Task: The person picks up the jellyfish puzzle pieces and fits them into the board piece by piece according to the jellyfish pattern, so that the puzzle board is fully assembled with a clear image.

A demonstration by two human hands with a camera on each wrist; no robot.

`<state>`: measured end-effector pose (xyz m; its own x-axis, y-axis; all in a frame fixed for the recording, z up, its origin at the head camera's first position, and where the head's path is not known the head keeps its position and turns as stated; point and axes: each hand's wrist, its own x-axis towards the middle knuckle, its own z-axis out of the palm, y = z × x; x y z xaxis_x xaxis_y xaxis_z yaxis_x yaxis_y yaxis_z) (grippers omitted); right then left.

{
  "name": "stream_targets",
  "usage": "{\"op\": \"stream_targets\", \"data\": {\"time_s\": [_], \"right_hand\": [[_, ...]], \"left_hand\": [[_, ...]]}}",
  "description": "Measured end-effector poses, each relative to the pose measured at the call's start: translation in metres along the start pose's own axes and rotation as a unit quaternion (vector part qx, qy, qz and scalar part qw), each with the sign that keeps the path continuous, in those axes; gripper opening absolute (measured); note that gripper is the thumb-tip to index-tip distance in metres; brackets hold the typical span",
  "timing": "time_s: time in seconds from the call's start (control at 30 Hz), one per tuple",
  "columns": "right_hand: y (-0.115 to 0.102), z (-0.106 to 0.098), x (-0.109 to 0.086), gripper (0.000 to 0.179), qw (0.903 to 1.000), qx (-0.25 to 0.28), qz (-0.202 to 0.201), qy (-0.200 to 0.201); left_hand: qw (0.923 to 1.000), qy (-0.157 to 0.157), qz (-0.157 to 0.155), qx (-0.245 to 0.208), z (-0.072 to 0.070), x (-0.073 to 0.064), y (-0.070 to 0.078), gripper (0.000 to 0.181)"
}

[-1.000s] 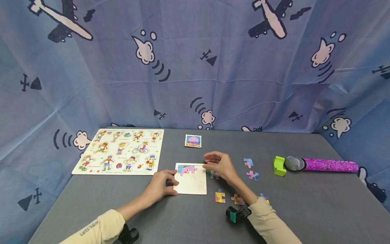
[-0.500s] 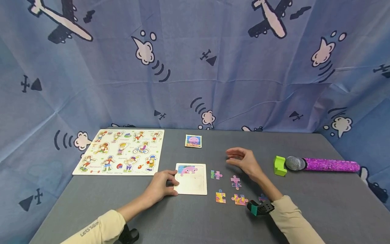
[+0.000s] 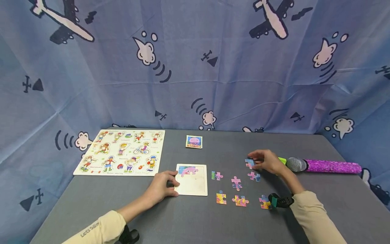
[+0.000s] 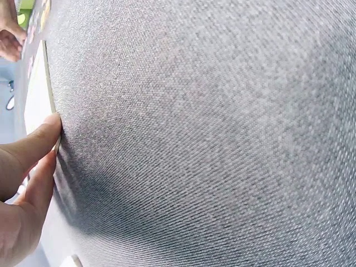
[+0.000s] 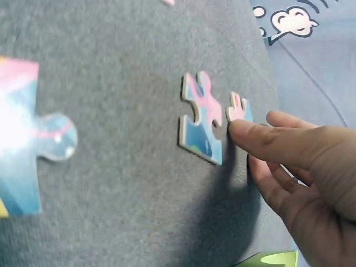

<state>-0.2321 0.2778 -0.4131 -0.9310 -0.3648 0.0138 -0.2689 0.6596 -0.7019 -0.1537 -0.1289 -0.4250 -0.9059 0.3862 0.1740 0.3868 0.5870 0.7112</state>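
Observation:
My left hand [image 3: 162, 184] grips the left edge of a square puzzle board [image 3: 192, 184], thumb and fingers at its rim. One assembled strip of blue and pink pieces [image 3: 188, 170] fills the board's upper left corner. At the right, my right hand [image 3: 269, 162] has thumb and fingertips around a blue and pink puzzle piece [image 3: 249, 163] lying on the table. In the right wrist view the thumb partly covers that piece [image 5: 239, 108]. A second pink and blue piece [image 5: 203, 117] lies just beside it.
Several loose puzzle pieces [image 3: 240, 201] lie right of the board. Behind it is a small octopus picture [image 3: 194, 142]. A large picture board [image 3: 122, 152] stands at the left. Near my right hand are a green block [image 3: 282, 160] and a sparkly pink microphone [image 3: 332, 166].
My right hand has moved right from the board's upper right corner, across the loose pieces, to the blue and pink piece. The left hand has stayed on the board.

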Motion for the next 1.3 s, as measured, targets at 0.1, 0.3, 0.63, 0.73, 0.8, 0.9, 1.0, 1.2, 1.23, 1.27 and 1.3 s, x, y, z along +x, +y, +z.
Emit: {"op": "stream_targets", "data": {"time_s": [0.1, 0.3, 0.63, 0.73, 0.8, 0.9, 1.0, 1.2, 1.23, 1.27, 1.3], "right_hand": [[0.002, -0.001, 0.000, 0.034, 1.0000, -0.008, 0.000, 0.004], [0.005, 0.000, 0.000, 0.028, 0.9996, -0.010, -0.019, 0.021], [0.002, 0.004, -0.001, 0.033, 0.9990, 0.042, -0.011, 0.007], [-0.001, 0.007, 0.000, 0.035, 0.9989, 0.046, 0.000, 0.010], [-0.003, 0.010, 0.001, 0.035, 0.9988, 0.048, 0.001, 0.009], [-0.007, 0.014, 0.003, 0.035, 0.9982, 0.059, 0.001, 0.009], [-0.010, 0.017, 0.005, 0.034, 0.9979, 0.063, -0.006, 0.010], [-0.021, 0.025, 0.010, 0.033, 0.9975, 0.064, -0.024, 0.020], [-0.023, 0.027, 0.011, 0.032, 0.9973, 0.066, -0.024, 0.021], [-0.025, 0.028, 0.011, 0.032, 0.9970, 0.070, -0.025, 0.021], [-0.027, 0.030, 0.012, 0.032, 0.9967, 0.074, -0.027, 0.020]], "left_hand": [[1.0000, 0.001, 0.002, 0.004, 0.000, 0.000, -0.001, 0.024], [1.0000, -0.001, 0.005, 0.004, 0.000, 0.000, -0.002, 0.023], [1.0000, -0.002, 0.004, 0.009, 0.000, 0.000, -0.002, 0.023], [1.0000, -0.002, 0.005, 0.008, 0.000, 0.000, -0.002, 0.023], [0.9999, -0.001, 0.007, 0.009, 0.000, 0.000, -0.002, 0.023], [0.9999, -0.001, 0.009, 0.010, -0.001, 0.000, -0.001, 0.023], [0.9999, -0.001, 0.009, 0.012, -0.001, 0.000, -0.001, 0.023], [0.9999, -0.001, 0.009, 0.008, -0.001, 0.000, -0.002, 0.023], [0.9999, -0.001, 0.009, 0.006, -0.001, 0.000, -0.002, 0.023], [1.0000, -0.001, 0.008, 0.005, -0.001, 0.000, -0.002, 0.023], [1.0000, -0.001, 0.008, 0.004, 0.000, 0.000, -0.002, 0.023]]}}
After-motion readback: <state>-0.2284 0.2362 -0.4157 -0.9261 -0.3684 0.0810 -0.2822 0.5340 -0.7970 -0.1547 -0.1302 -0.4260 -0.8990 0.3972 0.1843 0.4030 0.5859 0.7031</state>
